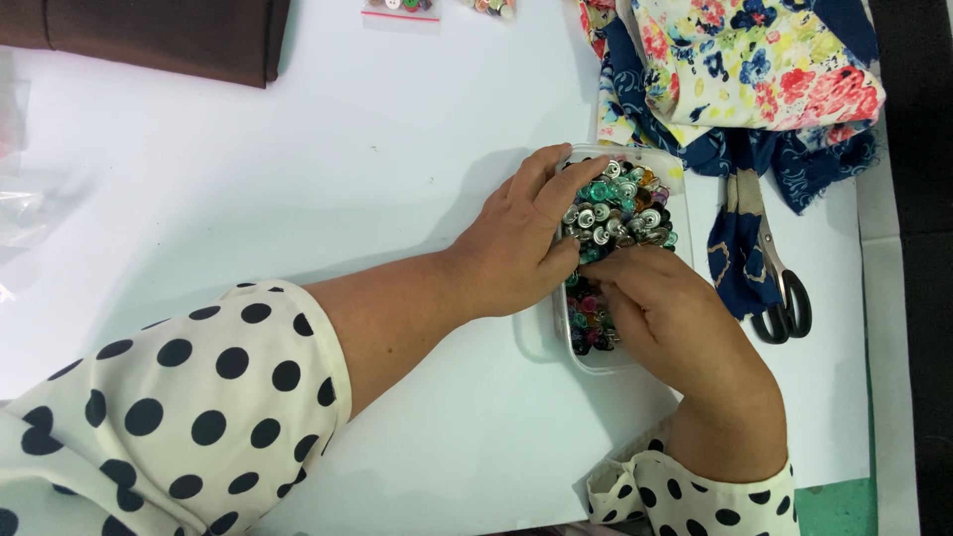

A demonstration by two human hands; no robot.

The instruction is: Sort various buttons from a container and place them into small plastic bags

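Polka-dot sleeves (179, 407) frame the white worktop (377, 159), where the left hand (516, 243) steadies a clear tub (541, 337) of mixed buttons (620, 208), fingers spread, while the right hand (665, 318) pinches among them, beside scissors (784, 298) and floral cloth (754, 69).

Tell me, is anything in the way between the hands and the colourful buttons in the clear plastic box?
Nothing visible is. The clear plastic box has no lid on, and both the left hand and the right hand are already in among the pile of colourful round buttons. The black-handled scissors lie off to the side on the white table.
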